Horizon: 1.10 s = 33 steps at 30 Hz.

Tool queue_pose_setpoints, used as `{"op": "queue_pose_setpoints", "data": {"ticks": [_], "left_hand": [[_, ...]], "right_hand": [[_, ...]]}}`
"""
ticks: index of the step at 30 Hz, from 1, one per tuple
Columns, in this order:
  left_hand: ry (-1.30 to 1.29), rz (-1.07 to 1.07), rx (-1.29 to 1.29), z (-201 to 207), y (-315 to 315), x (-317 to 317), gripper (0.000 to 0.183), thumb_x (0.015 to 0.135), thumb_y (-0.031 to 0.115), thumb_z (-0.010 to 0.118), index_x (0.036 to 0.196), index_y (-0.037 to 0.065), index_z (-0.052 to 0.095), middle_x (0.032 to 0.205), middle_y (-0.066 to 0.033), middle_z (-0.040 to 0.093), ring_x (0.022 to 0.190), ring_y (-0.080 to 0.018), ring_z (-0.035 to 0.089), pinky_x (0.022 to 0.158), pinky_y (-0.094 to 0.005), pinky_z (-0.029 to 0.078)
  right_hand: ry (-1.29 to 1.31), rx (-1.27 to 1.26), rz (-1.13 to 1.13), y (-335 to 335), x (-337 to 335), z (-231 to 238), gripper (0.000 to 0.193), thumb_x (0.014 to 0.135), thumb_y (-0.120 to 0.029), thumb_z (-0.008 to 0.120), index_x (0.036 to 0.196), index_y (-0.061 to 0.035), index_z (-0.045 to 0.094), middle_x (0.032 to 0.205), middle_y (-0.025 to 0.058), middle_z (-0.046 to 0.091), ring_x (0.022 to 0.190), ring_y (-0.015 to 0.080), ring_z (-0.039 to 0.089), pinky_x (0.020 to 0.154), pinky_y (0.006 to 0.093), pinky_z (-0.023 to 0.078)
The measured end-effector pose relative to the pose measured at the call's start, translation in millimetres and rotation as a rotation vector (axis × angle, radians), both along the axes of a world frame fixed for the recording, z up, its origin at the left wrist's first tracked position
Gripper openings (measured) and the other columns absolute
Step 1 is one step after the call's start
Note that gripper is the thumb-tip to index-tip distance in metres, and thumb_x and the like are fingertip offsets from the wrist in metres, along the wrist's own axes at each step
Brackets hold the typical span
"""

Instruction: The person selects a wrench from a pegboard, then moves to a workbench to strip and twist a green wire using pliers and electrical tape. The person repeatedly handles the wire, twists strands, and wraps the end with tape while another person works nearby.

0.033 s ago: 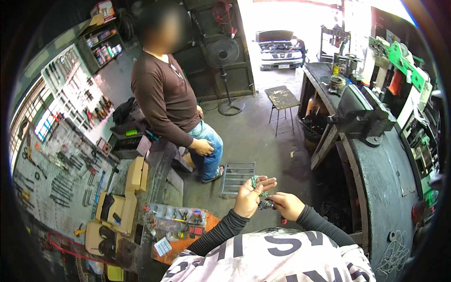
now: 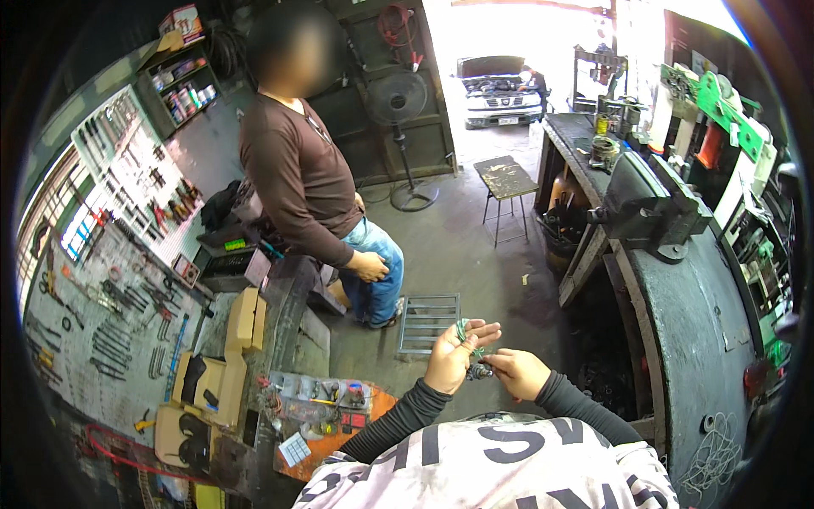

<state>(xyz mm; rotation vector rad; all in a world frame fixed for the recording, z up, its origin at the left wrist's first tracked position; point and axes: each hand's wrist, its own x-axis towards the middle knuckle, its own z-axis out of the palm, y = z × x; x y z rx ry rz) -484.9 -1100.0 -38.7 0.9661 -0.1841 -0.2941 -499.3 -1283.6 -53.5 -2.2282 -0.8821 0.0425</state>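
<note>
Your view shifted slightly; left hand, fingers spread, holds green cord; right hand pinches metal part: keep cord untangled.

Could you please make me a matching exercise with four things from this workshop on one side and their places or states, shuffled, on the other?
Things:
1. green bundle of thin strands
2. large black metal vise
3. black round-headed pedestal fan
4. pale silver car

Places or states:
A. on the dark-topped workbench
B. hood raised
C. in the person's left hand
D. in front of the dark panelled wall

Right pairs: 1-C, 2-A, 3-D, 4-B
</note>
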Motion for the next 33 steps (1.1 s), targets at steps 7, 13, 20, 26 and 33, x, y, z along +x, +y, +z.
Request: {"op": "queue_pose_setpoints", "data": {"ticks": [7,13,20,26,33], "left_hand": [[-0.39,-0.077,0.749,-14,-45,22,0.022,0.096,0.009,0.045,0.111,-0.006,0.051,0.106,-0.0172,0.063,0.1,-0.0213,0.061,0.086,-0.0306,0.048],[-0.52,-0.181,0.86,-17,-71,36,0.039,0.099,0.032,0.041,0.105,-0.004,0.056,0.09,-0.0131,0.063,0.086,-0.0211,0.062,0.077,-0.0304,0.048],[-0.233,-0.607,0.709,-16,-109,54,0.08,0.087,0.071,0.021,0.091,0.0,0.058,0.064,-0.0074,0.057,0.052,-0.0142,0.058,0.049,-0.0252,0.046],[-0.098,-0.835,0.651,-15,-155,74,0.088,0.083,0.076,0.016,0.092,0.0,0.059,0.074,-0.0112,0.063,0.056,-0.0161,0.06,0.055,-0.0269,0.049],[0.086,-0.897,0.507,-21,-204,83,0.079,0.09,0.068,0.02,0.093,-0.001,0.058,0.072,-0.0127,0.063,0.052,-0.0166,0.057,0.052,-0.0254,0.047]], "right_hand": [[-0.239,-0.083,0.031,-29,8,25,0.016,0.07,-0.003,0.06,0.085,0.0006,0.058,0.078,0.0137,0.059,0.079,0.0316,0.06,0.071,0.0389,0.051],[-0.272,-0.021,-0.031,-57,7,33,0.017,0.068,-0.001,0.061,0.084,-0.0006,0.054,0.079,0.0138,0.057,0.078,0.0327,0.059,0.071,0.0399,0.049],[-0.387,-0.021,0.021,-102,17,23,0.016,0.067,-0.005,0.061,0.082,-0.0042,0.053,0.081,0.0116,0.053,0.073,0.0302,0.056,0.066,0.0385,0.047],[-0.34,0.008,0.078,-150,26,18,0.013,0.068,-0.011,0.063,0.079,-0.0069,0.056,0.082,0.0091,0.052,0.075,0.026,0.054,0.069,0.0351,0.046],[-0.461,0.056,0.004,-203,39,11,0.02,0.064,-0.008,0.065,0.083,-0.0038,0.058,0.084,0.0097,0.052,0.081,0.0268,0.052,0.071,0.0335,0.047]]}}
